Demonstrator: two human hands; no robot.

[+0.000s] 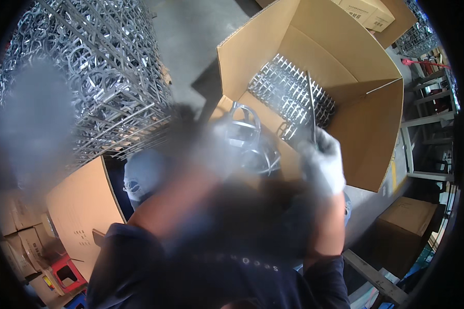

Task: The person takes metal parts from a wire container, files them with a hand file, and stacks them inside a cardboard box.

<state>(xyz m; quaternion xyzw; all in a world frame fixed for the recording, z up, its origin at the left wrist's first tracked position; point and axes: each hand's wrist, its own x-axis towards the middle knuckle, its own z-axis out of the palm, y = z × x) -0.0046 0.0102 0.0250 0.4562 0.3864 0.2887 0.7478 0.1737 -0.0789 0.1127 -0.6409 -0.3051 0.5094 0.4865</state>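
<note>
My right hand (325,165), in a pale glove, is closed around the lower end of a long thin dark rod (311,103). The rod points up across the opening of a big cardboard box (366,129). Inside that box lie rows of shiny metal parts (288,85). My left hand (216,147), gloved too, is against a looped silvery metal piece (246,121) by the box's near side. Haze over the picture hides its fingers, so its grip cannot be made out. Another curved metal piece (263,159) lies just below, between my hands.
At the left stands a wire cage (123,110) heaped with looped metal parts. An upright cardboard panel (82,211) and a red plastic bin (69,275) are at lower left. A brown carton (407,216) and a metal frame (428,121) stand at right. Grey blur covers the left and middle.
</note>
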